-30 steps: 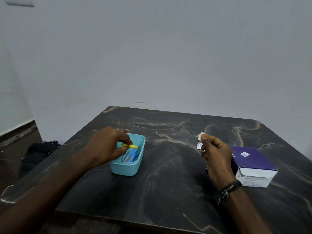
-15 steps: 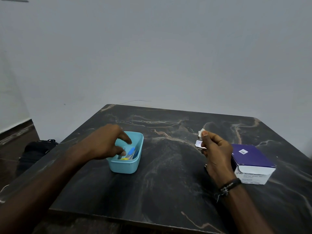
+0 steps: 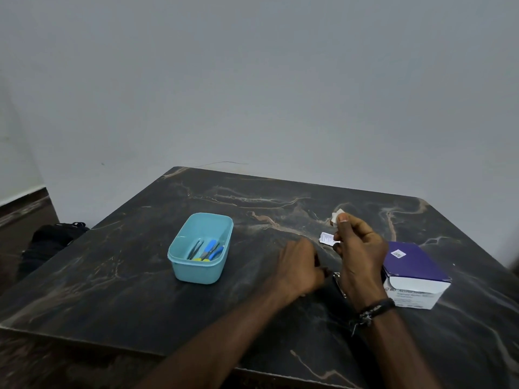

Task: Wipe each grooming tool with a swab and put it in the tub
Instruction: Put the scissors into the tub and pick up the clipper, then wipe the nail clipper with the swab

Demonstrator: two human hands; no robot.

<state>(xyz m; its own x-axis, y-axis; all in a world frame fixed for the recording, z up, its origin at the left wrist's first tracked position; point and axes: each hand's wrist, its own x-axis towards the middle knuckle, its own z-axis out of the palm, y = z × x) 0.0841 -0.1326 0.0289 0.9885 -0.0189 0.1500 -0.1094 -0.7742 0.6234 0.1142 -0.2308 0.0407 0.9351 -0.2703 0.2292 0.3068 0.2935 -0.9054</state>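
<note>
A light blue tub (image 3: 179,265) stands left of centre on the dark marble table (image 3: 140,290). Several grooming tools (image 3: 206,249) with blue and yellow handles lie inside it. My right hand (image 3: 359,256) is raised and pinches a white swab (image 3: 336,215) at its fingertips, with a torn white wrapper (image 3: 327,237) held lower in the same hand. My left hand (image 3: 299,266) sits low over the table just left of the right hand, fingers loosely curled and holding nothing. A small metal tool (image 3: 339,284) lies on the table between the two hands, partly hidden.
A purple and white swab box (image 3: 412,272) lies right of my right hand. A black bag (image 3: 53,237) sits on the floor beyond the table's left edge. A plain wall rises behind the table.
My left hand dropped the yellow-handled tool into the tub, then crossed right to beside my right hand. The right hand kept holding the swab and wrapper.
</note>
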